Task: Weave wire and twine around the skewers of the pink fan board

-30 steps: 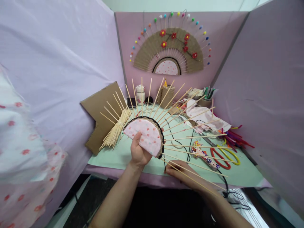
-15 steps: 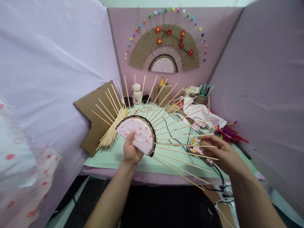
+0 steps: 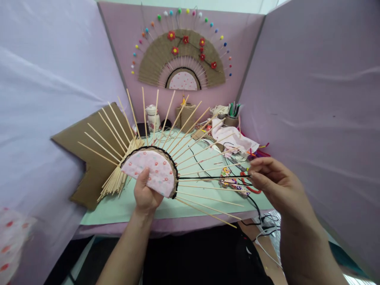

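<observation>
My left hand [image 3: 146,194] grips the lower edge of a stick fan, thumb on top of its half-round base [image 3: 158,161]. White cloth with small red flowers covers the base, and black cord edges its curve. Thin wooden sticks [image 3: 204,148] spread out from that curve to the left, top and right. On the right side, a length of black cord [image 3: 204,177] runs straight from the base to my right hand [image 3: 271,180]. The thumb and fingers of that hand are pinched on the cord near the stick tips.
A bundle of sticks [image 3: 117,180] leans by bent cardboard [image 3: 84,146] at left. Behind lie a white bottle [image 3: 152,118], twine roll [image 3: 187,118], and pink cloth [image 3: 234,136]. A patterned glue gun [image 3: 227,176] and red-handled scissors [image 3: 255,190] lie at right. A finished fan [image 3: 154,55] hangs behind.
The view has swung right, so the desk and fan appear further left. My right hand's fingers have closed, and the black cord now stretches straight to them. My left hand keeps its hold.
</observation>
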Demonstrator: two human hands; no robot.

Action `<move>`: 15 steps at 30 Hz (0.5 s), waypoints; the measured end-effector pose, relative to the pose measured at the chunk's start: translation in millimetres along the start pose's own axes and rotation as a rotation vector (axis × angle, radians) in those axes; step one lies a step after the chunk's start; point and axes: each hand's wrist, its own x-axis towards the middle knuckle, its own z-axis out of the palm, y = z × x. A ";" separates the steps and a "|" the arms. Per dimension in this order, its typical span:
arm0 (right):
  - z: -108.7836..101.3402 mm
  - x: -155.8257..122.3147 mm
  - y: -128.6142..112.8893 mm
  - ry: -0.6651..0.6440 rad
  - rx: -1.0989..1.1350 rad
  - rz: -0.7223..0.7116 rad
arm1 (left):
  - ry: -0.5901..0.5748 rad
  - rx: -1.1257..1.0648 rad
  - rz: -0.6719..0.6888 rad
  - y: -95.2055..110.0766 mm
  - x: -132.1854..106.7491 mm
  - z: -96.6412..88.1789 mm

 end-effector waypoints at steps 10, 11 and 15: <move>-1.1 6.5 13.9 -0.067 -0.026 0.030 | 0.018 -0.020 0.042 2.8 0.6 10.2; 0.3 7.0 16.0 -0.109 -0.068 0.050 | 0.020 -0.026 0.044 3.4 0.4 12.6; 17.1 2.2 24.2 -0.406 -0.256 0.065 | -0.008 -0.055 0.063 5.3 1.4 23.7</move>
